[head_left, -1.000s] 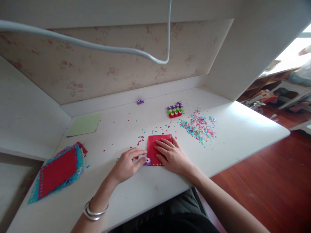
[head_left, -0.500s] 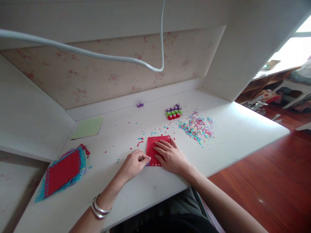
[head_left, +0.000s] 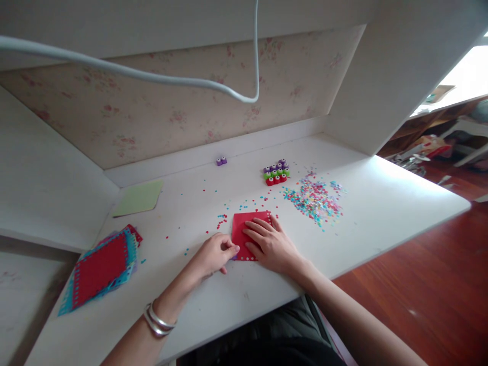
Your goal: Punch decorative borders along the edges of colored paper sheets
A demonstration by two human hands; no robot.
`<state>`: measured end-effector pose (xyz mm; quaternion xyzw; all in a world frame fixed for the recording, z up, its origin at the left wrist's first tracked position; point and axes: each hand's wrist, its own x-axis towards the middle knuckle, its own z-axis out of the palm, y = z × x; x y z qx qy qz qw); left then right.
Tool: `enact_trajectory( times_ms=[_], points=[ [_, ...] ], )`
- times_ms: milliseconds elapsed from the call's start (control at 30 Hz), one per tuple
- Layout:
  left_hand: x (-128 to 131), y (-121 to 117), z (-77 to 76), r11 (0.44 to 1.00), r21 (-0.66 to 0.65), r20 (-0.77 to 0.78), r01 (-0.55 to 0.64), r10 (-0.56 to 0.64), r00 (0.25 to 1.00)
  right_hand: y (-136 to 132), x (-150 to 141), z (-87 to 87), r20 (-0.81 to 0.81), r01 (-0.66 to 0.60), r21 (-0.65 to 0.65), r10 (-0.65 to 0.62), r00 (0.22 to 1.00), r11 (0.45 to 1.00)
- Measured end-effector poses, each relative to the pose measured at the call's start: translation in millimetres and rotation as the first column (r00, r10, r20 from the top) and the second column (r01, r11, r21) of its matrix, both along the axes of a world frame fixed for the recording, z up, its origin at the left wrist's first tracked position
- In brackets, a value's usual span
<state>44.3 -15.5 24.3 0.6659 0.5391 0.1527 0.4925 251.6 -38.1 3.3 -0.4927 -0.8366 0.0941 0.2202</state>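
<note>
Purple punch point(head_left: 234, 258): at red sheet's point(head_left: 239, 226) near left corner
Left hand point(head_left: 213, 254): nearer, curled, thumb over purple punch; cannot tell if gripping
Right hand point(head_left: 275, 247): spread wide, flat on red sheet

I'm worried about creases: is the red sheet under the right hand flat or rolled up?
Flat: the red sheet lies spread on the table, the right hand resting on top.

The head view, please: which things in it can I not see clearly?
All in the head view:
Purple punch: mostly hidden by the left hand.
Red paper: partly covered by the right hand.
White cable: cut off by top and left edges.
Paper bits: shapes too small.
</note>
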Motion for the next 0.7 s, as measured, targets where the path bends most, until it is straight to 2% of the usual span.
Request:
enact_trajectory(
  times_ms=[167,367,567,700],
  points=[
    [-12.8,0.4,4.2,0.999,-0.004,0.009,0.033,-0.033,0.999,0.7,0.8,0.8,0.007,0.005,0.002,-0.005,1.000,1.000],
    [-41.5,9.4,8.2,0.990,0.138,-0.107,0.030,-0.015,0.994,2.3,0.5,1.6,0.005,0.003,-0.020,-0.003,1.000,1.000],
    [-64.9,5.6,-5.3,0.940,0.331,-0.157,0.088,-0.037,0.987,4.1,1.9,-1.6,-0.013,-0.008,-0.032,0.008,1.000,0.999],
    [-65.8,0.7,-15.1,0.903,0.421,-0.135,0.090,-0.035,0.990,3.2,1.9,1.4,-0.056,-0.014,-0.023,0.013,0.998,1.000]
  ],
)
